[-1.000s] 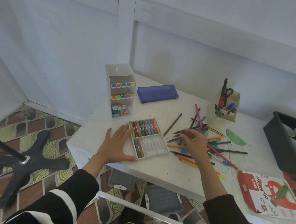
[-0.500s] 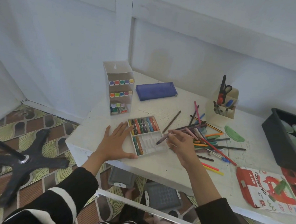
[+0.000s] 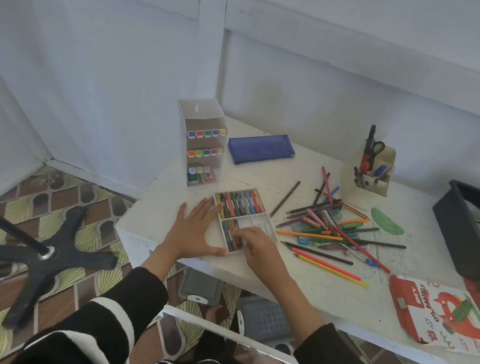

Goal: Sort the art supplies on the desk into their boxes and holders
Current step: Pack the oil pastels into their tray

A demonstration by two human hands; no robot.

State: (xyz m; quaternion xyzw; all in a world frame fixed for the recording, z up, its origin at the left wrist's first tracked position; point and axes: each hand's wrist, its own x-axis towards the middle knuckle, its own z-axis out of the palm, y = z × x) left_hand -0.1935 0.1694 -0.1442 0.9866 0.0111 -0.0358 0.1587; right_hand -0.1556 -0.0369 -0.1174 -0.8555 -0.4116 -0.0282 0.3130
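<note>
A home art corner: white desk (image 3: 261, 180) strewn with coloured pencils (image 3: 328, 223), patterned floor (image 3: 93, 196).

Left hand (image 3: 196, 229) was laid flat, palm down. Fingers were held straight, slightly spread, pointed far and right. Thumb was stretched out to the right along the near side. Left wrist was kept straight; forearm was bared up to the left sleeve (image 3: 109, 322), black with white stripes, and run in from near left. Right hand (image 3: 257, 246) was set just right of the left, back up. Its fingers (image 3: 244, 235) were curled down and bunched toward the left, tips close to the left thumb. Whether anything was pinched under them could not be told. Right forearm was bared, angled in from near right out of the dark right sleeve (image 3: 327, 350).
</note>
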